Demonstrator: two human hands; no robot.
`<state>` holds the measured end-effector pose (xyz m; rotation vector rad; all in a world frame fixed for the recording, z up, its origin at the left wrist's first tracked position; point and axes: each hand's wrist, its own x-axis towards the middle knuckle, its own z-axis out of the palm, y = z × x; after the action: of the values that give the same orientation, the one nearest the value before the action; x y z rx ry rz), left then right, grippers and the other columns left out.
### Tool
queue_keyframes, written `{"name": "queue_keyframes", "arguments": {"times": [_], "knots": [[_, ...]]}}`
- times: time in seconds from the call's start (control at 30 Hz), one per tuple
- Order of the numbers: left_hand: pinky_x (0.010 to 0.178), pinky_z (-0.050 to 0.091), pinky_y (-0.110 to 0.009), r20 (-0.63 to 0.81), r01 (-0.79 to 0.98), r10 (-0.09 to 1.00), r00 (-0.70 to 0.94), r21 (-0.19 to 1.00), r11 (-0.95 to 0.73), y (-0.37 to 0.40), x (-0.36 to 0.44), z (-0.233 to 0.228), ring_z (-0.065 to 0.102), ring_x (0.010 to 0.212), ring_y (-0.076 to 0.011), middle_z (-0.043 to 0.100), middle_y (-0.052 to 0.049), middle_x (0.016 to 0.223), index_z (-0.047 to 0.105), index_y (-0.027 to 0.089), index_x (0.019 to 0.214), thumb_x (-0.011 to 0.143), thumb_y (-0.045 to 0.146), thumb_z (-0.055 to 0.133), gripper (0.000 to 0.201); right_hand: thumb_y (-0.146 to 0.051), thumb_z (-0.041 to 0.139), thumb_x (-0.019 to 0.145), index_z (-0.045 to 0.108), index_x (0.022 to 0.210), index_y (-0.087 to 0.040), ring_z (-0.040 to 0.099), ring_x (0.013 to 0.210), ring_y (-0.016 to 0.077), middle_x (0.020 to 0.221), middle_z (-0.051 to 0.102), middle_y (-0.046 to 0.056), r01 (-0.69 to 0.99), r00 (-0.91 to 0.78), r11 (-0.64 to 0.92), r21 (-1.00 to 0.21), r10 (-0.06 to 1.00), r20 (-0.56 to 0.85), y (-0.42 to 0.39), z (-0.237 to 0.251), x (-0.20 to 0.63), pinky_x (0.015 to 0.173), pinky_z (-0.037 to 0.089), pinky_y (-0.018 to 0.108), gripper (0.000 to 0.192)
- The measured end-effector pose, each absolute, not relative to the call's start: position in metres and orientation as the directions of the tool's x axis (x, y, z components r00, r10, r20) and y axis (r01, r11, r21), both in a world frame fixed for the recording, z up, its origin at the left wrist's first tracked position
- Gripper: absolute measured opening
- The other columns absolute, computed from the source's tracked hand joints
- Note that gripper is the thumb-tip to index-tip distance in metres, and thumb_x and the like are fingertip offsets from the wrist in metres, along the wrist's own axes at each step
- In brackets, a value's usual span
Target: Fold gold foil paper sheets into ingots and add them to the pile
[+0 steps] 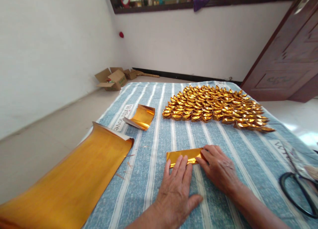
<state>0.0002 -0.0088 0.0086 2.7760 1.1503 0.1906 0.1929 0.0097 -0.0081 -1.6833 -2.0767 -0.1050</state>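
Observation:
A folded strip of shiny gold foil paper [186, 155] lies on the striped cloth in front of me. My left hand [175, 186] rests flat across its near edge, fingers spread and thumb out to the side. At the strip's right end, my right hand [220, 167] grips the paper between thumb and fingers. Beyond it stand many folded gold paper ingots [213, 105], packed in close rows. A small curled stack of gold foil sheets [142, 117] lies to the left, showing a pale underside.
A long gold foil sheet [74, 176] spreads over the table's left side. Black-handled scissors [298, 192] lie at the right edge. Blue-and-white striped cloth [149, 186] covers the table. Cardboard boxes [115, 79] sit on the floor by the wall, and a brown door [280, 57] stands at right.

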Motion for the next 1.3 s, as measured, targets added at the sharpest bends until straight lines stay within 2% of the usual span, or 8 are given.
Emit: {"name": "queue_keyframes", "arguments": {"times": [0.37, 0.5, 0.67, 0.8, 1.1, 1.3], "knots": [[0.108, 0.031, -0.063, -0.002, 0.714, 0.726, 0.687, 0.188, -0.675, -0.008, 0.002, 0.009, 0.03, 0.139, -0.0351, 0.032, -0.02, 0.15, 0.033, 0.009, 0.144, 0.086, 0.05, 0.058, 0.075, -0.046, 0.06, 0.085, 0.056, 0.077, -0.02, 0.055, 0.086, 0.0246, 0.081, 0.059, 0.006, 0.976, -0.058, 0.125, -0.176, 0.937, 0.345, 0.006, -0.002, 0.178, 0.069, 0.041, 0.035, 0.028], [0.109, 0.029, -0.062, -0.038, 0.72, 0.728, 0.685, 0.192, -0.667, -0.007, 0.003, 0.012, 0.029, 0.14, -0.0348, 0.032, -0.02, 0.15, 0.034, 0.009, 0.144, 0.086, 0.051, 0.057, 0.075, -0.047, 0.059, 0.086, 0.056, 0.078, -0.02, 0.055, 0.087, 0.0252, 0.081, 0.059, 0.006, 0.981, -0.042, 0.106, -0.165, 0.935, 0.352, 0.006, -0.003, 0.176, 0.068, 0.039, 0.035, 0.028], [0.111, 0.025, -0.061, -0.053, 0.724, 0.732, 0.679, 0.213, -0.656, -0.005, 0.003, 0.012, 0.027, 0.141, -0.0338, 0.028, -0.019, 0.152, 0.034, 0.011, 0.144, 0.087, 0.051, 0.055, 0.073, -0.044, 0.062, 0.083, 0.059, 0.084, -0.019, 0.055, 0.089, 0.025, 0.087, 0.061, 0.007, 0.967, -0.021, 0.101, -0.232, 0.947, 0.322, 0.007, -0.002, 0.179, 0.073, 0.041, 0.035, 0.025], [0.111, 0.026, -0.061, -0.056, 0.724, 0.731, 0.68, 0.206, -0.658, -0.003, 0.002, 0.014, 0.027, 0.141, -0.0329, 0.029, -0.019, 0.152, 0.038, 0.011, 0.142, 0.087, 0.051, 0.056, 0.071, -0.042, 0.066, 0.08, 0.065, 0.094, -0.02, 0.054, 0.095, 0.0263, 0.1, 0.061, 0.009, 0.957, 0.016, 0.062, -0.284, 0.965, 0.262, 0.007, 0.0, 0.185, 0.079, 0.043, 0.037, 0.026], [0.11, 0.027, -0.059, -0.023, 0.721, 0.728, 0.685, 0.163, -0.673, -0.001, 0.004, 0.014, 0.03, 0.14, -0.0325, 0.034, -0.018, 0.15, 0.045, 0.01, 0.137, 0.09, 0.055, 0.048, 0.066, -0.038, 0.068, 0.078, 0.071, 0.107, -0.031, 0.05, 0.115, 0.03, 0.121, 0.057, 0.009, 0.933, 0.112, -0.076, -0.351, 0.99, 0.083, 0.012, 0.01, 0.207, 0.09, 0.04, 0.042, 0.03], [0.108, 0.029, -0.057, 0.008, 0.711, 0.713, 0.702, 0.069, -0.7, 0.006, 0.006, 0.009, 0.035, 0.137, -0.0322, 0.038, -0.018, 0.148, 0.047, 0.01, 0.135, 0.09, 0.049, 0.051, 0.06, -0.03, 0.072, 0.073, 0.072, 0.104, -0.029, 0.053, 0.11, 0.0259, 0.113, 0.061, 0.007, 0.891, 0.114, -0.087, -0.446, 0.993, 0.034, 0.02, 0.016, 0.223, 0.092, 0.04, 0.038, 0.031]]}}
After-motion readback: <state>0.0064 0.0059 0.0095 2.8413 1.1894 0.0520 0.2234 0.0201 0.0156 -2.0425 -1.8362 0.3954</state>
